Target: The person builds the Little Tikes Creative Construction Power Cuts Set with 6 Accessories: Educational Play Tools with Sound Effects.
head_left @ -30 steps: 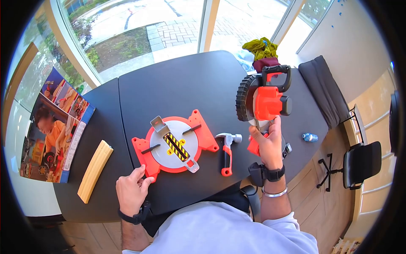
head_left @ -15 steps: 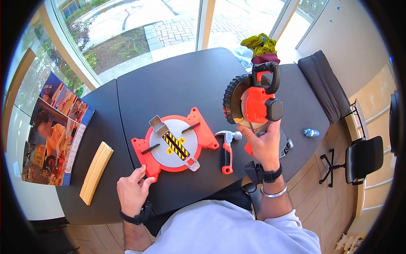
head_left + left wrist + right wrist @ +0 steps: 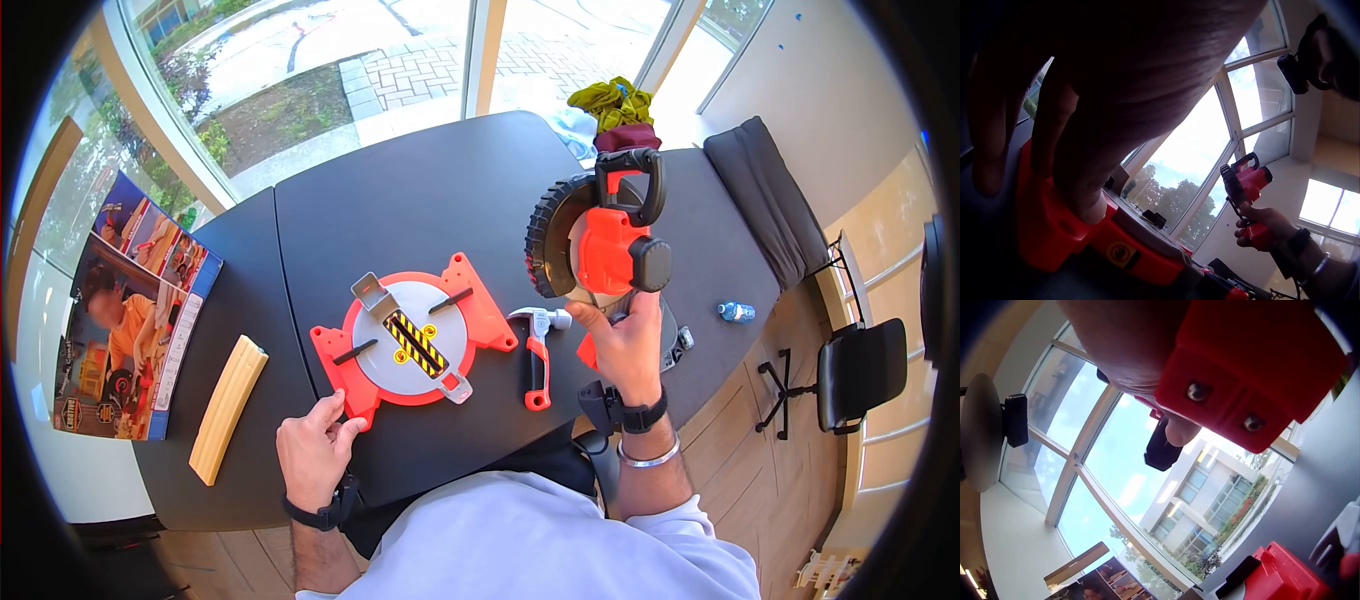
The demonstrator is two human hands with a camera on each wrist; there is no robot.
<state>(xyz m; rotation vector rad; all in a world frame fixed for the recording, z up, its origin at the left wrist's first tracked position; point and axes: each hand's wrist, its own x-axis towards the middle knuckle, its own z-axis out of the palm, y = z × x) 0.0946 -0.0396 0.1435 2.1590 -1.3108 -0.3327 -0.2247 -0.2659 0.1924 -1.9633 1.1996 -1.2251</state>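
Note:
My right hand (image 3: pixel 632 345) holds a red and black toy miter saw head (image 3: pixel 606 250) up over the right side of the table, its black guard facing left. Close up in the right wrist view, a red block with two screws (image 3: pixel 1229 409) forms the lower part of the saw head. At the near left corner of the red saw base (image 3: pixel 482 322), the thumb and fingers of my left hand (image 3: pixel 312 445) grip the edge. That base lies flat, with a grey disc and a yellow-black striped slot. Between base and right hand lies a toy claw hammer (image 3: pixel 540 365).
A yellow board (image 3: pixel 228 410) lies at the left, beside a large picture box (image 3: pixel 135 310) standing upright. At the right are a water bottle (image 3: pixel 737 313) and a grey round part (image 3: pixel 674 345) partly hidden behind my right hand. Clothes (image 3: pixel 615 105) are heaped at the back.
The saw head has moved left with my right hand and turned slightly, then stayed nearly still over the last half second. My left hand keeps its place on the base.

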